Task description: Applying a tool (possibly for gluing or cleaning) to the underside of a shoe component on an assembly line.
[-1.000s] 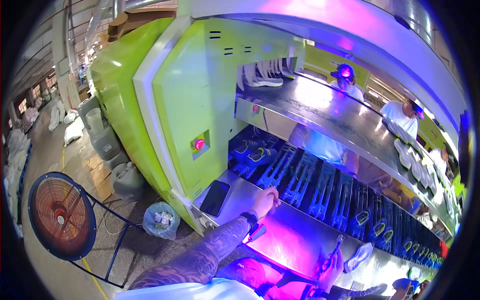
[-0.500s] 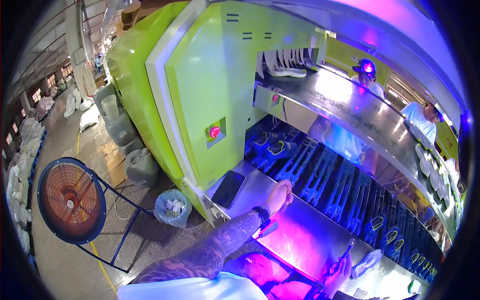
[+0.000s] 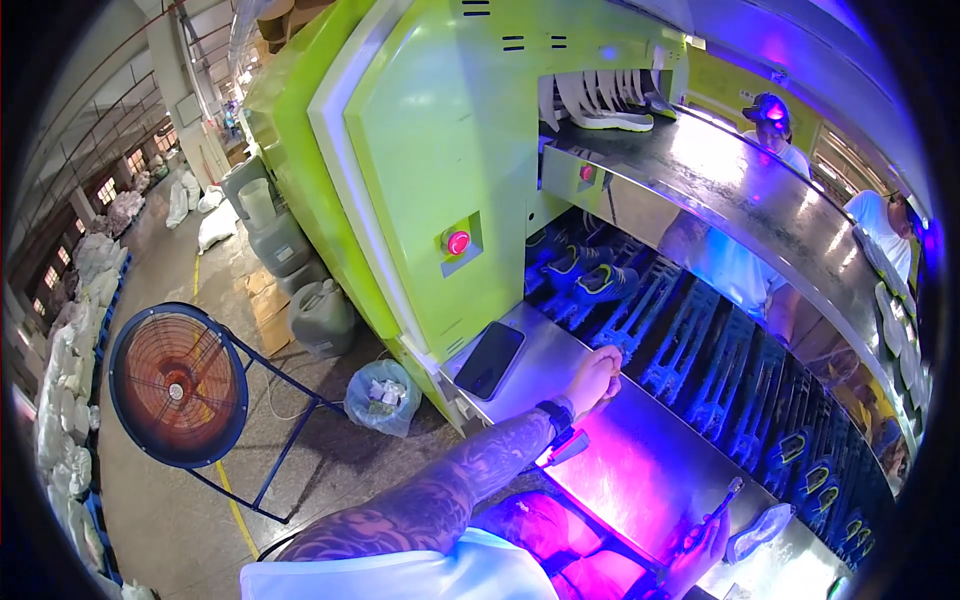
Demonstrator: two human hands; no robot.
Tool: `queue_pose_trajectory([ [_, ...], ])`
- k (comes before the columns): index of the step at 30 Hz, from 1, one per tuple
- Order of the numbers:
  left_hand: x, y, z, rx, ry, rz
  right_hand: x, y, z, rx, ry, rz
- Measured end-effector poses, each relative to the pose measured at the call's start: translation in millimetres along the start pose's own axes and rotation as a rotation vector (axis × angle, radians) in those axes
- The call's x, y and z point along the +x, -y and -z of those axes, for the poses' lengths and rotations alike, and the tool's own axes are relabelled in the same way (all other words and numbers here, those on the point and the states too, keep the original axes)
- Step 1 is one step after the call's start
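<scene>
My left hand (image 3: 597, 375) is closed with curled fingers above the metal ledge (image 3: 600, 440), beside the conveyor; whatever may be inside the fingers is hidden. Lower right, my right hand (image 3: 703, 550) grips a slim dark-handled brush (image 3: 733, 490), its pale tip pointing up toward the conveyor. Next to that hand, a translucent shoe-shaped piece (image 3: 760, 530) lies on the ledge. A dark pair of shoes with yellow-green trim (image 3: 605, 282) rests on the slatted conveyor (image 3: 690, 365). A black phone (image 3: 490, 360) lies on the ledge left of my left hand.
Pale shoe soles (image 3: 605, 105) stand on the upper shelf (image 3: 650, 150). A green machine housing (image 3: 420, 180) with a red button (image 3: 457, 242) rises at left. A floor fan (image 3: 178, 385) and a lined bin (image 3: 383, 397) stand beside it. Two people work across the machine.
The view has shifted, so the scene sits farther right and slightly higher. The shoes on the conveyor are slightly farther from the green housing. Both hands keep nearly the same pose.
</scene>
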State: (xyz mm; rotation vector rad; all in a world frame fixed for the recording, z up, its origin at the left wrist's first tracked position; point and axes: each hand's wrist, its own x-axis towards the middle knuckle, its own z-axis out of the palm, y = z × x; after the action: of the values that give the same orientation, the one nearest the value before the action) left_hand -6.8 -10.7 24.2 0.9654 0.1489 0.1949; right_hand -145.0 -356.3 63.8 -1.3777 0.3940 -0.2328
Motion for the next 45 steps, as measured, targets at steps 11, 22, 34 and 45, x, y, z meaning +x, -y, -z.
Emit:
queue_pose_trajectory([
  [11, 4, 4, 5, 0.094, -0.006, -0.064, 20, -30, 17, -0.196, 0.060, 0.458],
  [22, 5, 14, 6, 0.294, -0.009, -0.049, 35, -44, 32, -0.563, 0.137, 0.837],
  [34, -10, -8, -2, 0.209, -0.055, -0.026, 14, -25, 5, -0.255, 0.055, 0.490],
  [45, -9, -5, 1, 0.215, -0.058, -0.049, 5, -21, -5, -0.195, 0.050, 0.375],
])
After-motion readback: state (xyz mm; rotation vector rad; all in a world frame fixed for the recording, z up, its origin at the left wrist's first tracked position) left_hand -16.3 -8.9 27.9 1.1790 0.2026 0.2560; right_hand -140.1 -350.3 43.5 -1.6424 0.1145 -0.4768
